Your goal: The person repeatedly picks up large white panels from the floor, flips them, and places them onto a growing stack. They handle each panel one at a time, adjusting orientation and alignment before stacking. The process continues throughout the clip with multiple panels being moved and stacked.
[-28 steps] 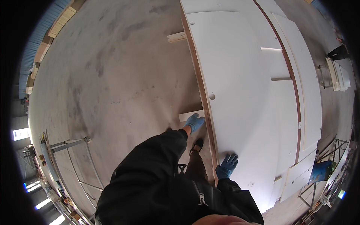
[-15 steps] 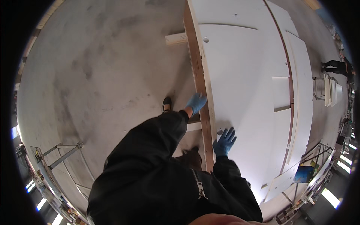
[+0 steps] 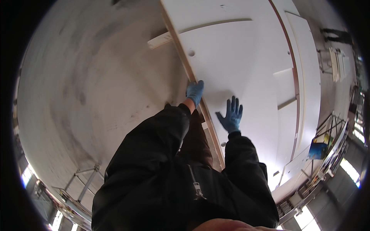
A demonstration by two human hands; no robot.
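My left hand (image 3: 195, 92), in a blue glove, is closed around the wood-coloured edge of a large white panel (image 3: 246, 57). Its fingertips lie along the rim. Beside it on the right, my right hand (image 3: 232, 115), also gloved in blue, is open with its fingers spread over the panel's white face. Whether its palm touches the surface I cannot tell. Two small round holes show in the panel near its edge, an upper hole (image 3: 191, 53) and a lower hole (image 3: 223, 144) next to my right sleeve.
A pale board end (image 3: 158, 40) juts out left from beneath the panel. More white panels (image 3: 308, 69) lie to the right. Metal stands (image 3: 83, 181) are at the lower left, and another rack is at the lower right. Far right, a person's dark-clothed legs (image 3: 337, 36) appear near stacked boards (image 3: 336, 63).
The panel edge now slants in view. My left hand, beside the edge before, now grips over its rim. My right hand has moved farther up the white face, fingers spread wider.
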